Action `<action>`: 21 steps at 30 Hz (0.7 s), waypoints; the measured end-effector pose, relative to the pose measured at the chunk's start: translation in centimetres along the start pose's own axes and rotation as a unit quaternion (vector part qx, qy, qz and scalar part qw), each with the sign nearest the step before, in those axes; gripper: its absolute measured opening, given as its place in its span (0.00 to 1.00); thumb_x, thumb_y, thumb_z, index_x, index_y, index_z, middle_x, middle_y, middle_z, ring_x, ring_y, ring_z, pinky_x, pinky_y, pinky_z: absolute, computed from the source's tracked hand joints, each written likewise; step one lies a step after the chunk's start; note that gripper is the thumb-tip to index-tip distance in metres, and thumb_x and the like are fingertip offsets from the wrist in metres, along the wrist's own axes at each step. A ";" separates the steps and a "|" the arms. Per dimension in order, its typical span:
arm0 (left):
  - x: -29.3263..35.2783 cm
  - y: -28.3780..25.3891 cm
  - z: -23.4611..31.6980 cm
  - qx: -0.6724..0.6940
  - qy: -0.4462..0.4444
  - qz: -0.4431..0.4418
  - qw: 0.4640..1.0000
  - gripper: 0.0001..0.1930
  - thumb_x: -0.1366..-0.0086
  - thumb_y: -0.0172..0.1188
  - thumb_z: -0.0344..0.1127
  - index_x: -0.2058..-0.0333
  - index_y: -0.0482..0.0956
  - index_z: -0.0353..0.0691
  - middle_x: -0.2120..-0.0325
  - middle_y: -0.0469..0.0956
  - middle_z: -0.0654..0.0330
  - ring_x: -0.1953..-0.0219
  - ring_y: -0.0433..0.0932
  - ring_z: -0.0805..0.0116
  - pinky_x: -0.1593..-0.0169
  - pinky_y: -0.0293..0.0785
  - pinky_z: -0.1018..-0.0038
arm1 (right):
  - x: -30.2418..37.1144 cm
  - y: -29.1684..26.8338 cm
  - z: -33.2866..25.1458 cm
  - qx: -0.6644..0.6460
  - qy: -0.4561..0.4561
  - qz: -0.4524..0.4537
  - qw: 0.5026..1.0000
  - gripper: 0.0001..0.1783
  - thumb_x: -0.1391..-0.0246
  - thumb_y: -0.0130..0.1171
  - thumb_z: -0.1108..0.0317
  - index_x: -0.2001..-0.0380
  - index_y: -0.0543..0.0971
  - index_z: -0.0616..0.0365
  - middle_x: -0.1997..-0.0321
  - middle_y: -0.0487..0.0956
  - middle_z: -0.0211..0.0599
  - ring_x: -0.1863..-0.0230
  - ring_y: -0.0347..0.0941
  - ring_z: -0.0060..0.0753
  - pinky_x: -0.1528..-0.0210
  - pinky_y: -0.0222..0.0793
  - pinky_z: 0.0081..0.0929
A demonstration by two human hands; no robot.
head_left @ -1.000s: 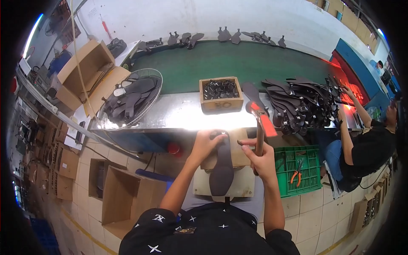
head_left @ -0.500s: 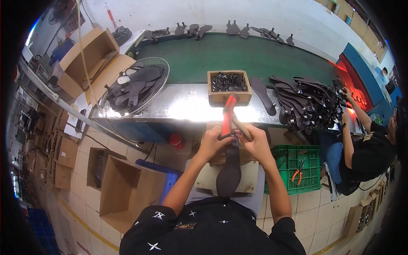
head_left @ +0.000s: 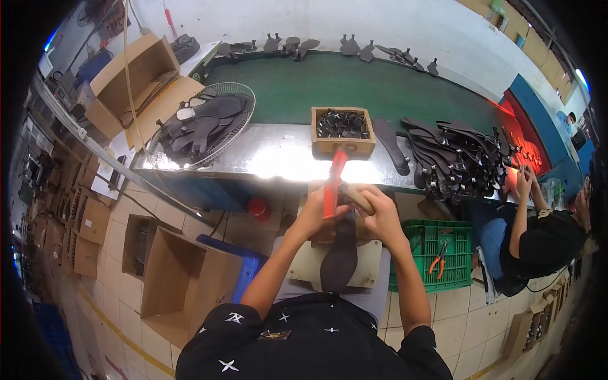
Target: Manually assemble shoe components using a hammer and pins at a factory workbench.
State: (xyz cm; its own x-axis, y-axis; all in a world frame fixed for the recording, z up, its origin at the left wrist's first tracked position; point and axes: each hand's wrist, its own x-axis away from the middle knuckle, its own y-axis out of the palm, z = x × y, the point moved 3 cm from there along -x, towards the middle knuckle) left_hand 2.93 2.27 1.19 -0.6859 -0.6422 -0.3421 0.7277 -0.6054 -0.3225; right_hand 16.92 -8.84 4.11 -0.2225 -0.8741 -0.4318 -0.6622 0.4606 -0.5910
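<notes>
Wrapped around a wooden handle, my right hand holds a hammer with a red head over the far end of a dark shoe sole. That sole lies lengthwise before me on a pale plate, its broad end towards my body. My left hand is closed at the sole's narrow far end, fingers partly hidden behind the red hammer head. Beyond my hands stands a wooden box of small dark metal-looking pieces.
On the bench, a wire basket of soles stands left; a heap of soles lies right, beside a single sole. A green crate with orange-handled pliers, a cardboard box and a seated co-worker flank me.
The red hammer head has come down and slightly left, closer to my left hand. The co-worker's hands have moved away from the sole heap and closer together.
</notes>
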 end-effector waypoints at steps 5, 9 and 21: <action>-0.6 0.4 -1.4 0.043 0.037 0.022 0.998 0.20 0.47 0.74 0.36 0.59 0.80 0.31 0.63 0.80 0.52 0.65 0.79 0.64 0.57 0.75 0.68 | 0.2 -0.8 -1.7 0.011 -0.014 0.042 0.999 0.15 0.48 0.60 0.76 0.55 0.78 0.57 0.62 0.80 0.43 0.66 0.78 0.48 0.62 0.73 0.34; -1.1 0.4 -2.3 0.038 -0.046 -0.053 0.997 0.16 0.49 0.75 0.35 0.63 0.84 0.34 0.66 0.82 0.58 0.66 0.77 0.73 0.60 0.74 0.76 | 4.2 -1.2 -4.3 -0.119 0.109 0.090 0.983 0.16 0.40 0.58 0.72 0.49 0.75 0.60 0.62 0.80 0.45 0.65 0.80 0.41 0.61 0.74 0.31; -0.5 0.1 -2.8 0.082 -0.062 -0.058 0.993 0.10 0.46 0.70 0.29 0.64 0.86 0.35 0.69 0.82 0.61 0.67 0.76 0.77 0.63 0.72 0.80 | 7.3 -2.3 -7.6 -0.072 0.158 0.025 0.985 0.24 0.37 0.55 0.74 0.38 0.69 0.63 0.52 0.79 0.56 0.55 0.80 0.46 0.52 0.72 0.32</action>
State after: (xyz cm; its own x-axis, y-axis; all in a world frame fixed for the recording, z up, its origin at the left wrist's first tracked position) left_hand 3.37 3.83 -1.17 -0.7673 -0.6104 -0.1966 0.6409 -0.7406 -0.2019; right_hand 11.38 -17.49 7.52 -0.4539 -0.8655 -0.2118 -0.7341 0.4980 -0.4617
